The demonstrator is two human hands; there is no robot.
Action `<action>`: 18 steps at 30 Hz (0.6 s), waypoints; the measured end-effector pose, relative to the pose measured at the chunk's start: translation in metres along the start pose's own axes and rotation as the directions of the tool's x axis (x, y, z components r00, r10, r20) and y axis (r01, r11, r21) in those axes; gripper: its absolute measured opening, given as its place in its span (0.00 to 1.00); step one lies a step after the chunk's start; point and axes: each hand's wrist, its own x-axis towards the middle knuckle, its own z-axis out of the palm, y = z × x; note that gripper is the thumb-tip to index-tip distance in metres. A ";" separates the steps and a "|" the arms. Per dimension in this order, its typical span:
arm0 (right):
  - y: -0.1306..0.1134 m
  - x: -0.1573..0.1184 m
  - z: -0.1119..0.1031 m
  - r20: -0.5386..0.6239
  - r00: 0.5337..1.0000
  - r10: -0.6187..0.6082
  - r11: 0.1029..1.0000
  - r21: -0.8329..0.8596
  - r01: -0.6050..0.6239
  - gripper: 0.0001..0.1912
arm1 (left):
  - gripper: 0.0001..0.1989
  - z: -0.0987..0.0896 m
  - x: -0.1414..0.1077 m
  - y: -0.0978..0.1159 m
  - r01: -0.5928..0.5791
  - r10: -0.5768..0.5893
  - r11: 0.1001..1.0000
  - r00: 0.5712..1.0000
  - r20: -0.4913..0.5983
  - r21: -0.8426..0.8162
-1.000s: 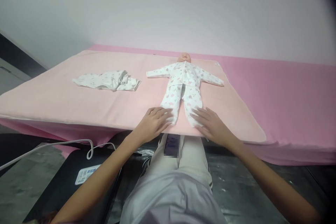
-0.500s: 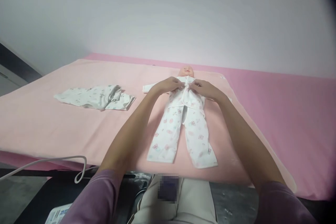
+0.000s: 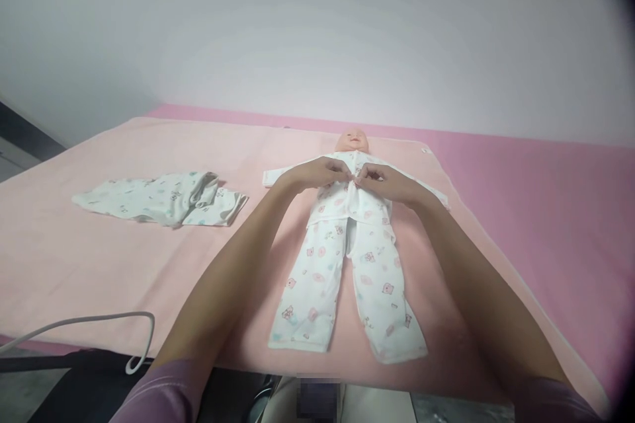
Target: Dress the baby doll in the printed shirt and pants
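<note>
Lt. pink blanket (image 3: 248,145) w/ doll (image 3: 353,141); L hand (image 3: 320,174) & R hand (image 3: 387,182), fingers curled, both pinching shirt (image 3: 332,206) front.

The doll (image 3: 353,141) lies on the mat (image 3: 124,271) before the person (image 3: 223,277), head toward the wall (image 3: 317,26). The garment (image 3: 143,199) lies left of the doll; the cable (image 3: 94,318) runs at near left.

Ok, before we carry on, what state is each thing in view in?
Baby doll: face up, clothed.
Patterned top: on the doll, sleeves spread; front fastening hidden.
Patterned trousers: legs laid apart.
Patterned garment at left: folded over, apart from the doll.
Peach blanket: spread out.
White cable: curved, bent back on itself.
Left hand, right hand: fingers bent at the top's front; grip unclear.
</note>
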 end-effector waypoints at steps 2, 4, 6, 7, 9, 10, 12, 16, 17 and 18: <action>-0.005 -0.002 0.002 -0.028 1.000 0.000 0.999 -0.051 -0.002 0.12 | 0.10 0.002 -0.003 0.007 0.003 -0.001 0.999 0.999 -0.041 0.046; -0.009 -0.005 0.006 -0.055 0.998 -0.001 0.993 -0.121 -0.006 0.12 | 0.09 0.004 -0.006 0.014 0.012 -0.004 0.995 0.997 -0.078 0.098; -0.012 -0.006 0.010 -0.082 0.996 -0.019 0.977 -0.214 0.001 0.13 | 0.09 0.007 -0.009 0.021 0.014 0.000 0.991 0.994 -0.107 0.133; -0.014 -0.007 0.012 -0.097 0.995 -0.034 0.962 -0.271 0.006 0.14 | 0.09 0.009 -0.009 0.023 0.014 0.004 0.989 0.993 -0.120 0.145; -0.016 -0.008 0.017 -0.128 0.990 -0.060 0.920 -0.393 0.005 0.15 | 0.09 0.013 -0.010 0.027 0.012 0.012 0.987 0.989 -0.148 0.161; -0.017 -0.009 0.020 -0.141 0.988 -0.068 0.894 -0.447 -0.002 0.15 | 0.09 0.016 -0.010 0.028 0.013 0.014 0.986 0.987 -0.159 0.167; -0.021 -0.011 0.027 -0.154 0.986 -0.067 0.854 -0.520 -0.023 0.14 | 0.09 0.022 -0.010 0.030 0.019 0.016 0.982 0.983 -0.180 0.190; -0.032 -0.018 0.042 -0.190 0.980 -0.061 0.799 -0.598 -0.066 0.11 | 0.07 0.034 -0.010 0.035 0.048 0.044 0.941 0.964 -0.264 0.334; -0.034 -0.019 0.044 -0.204 0.977 -0.062 0.783 -0.616 -0.079 0.10 | 0.07 0.037 -0.011 0.035 0.056 0.052 0.929 0.959 -0.280 0.365; -0.036 -0.020 0.044 -0.216 0.975 -0.059 0.773 -0.627 -0.092 0.09 | 0.08 0.038 -0.011 0.035 0.057 0.060 0.922 0.956 -0.288 0.384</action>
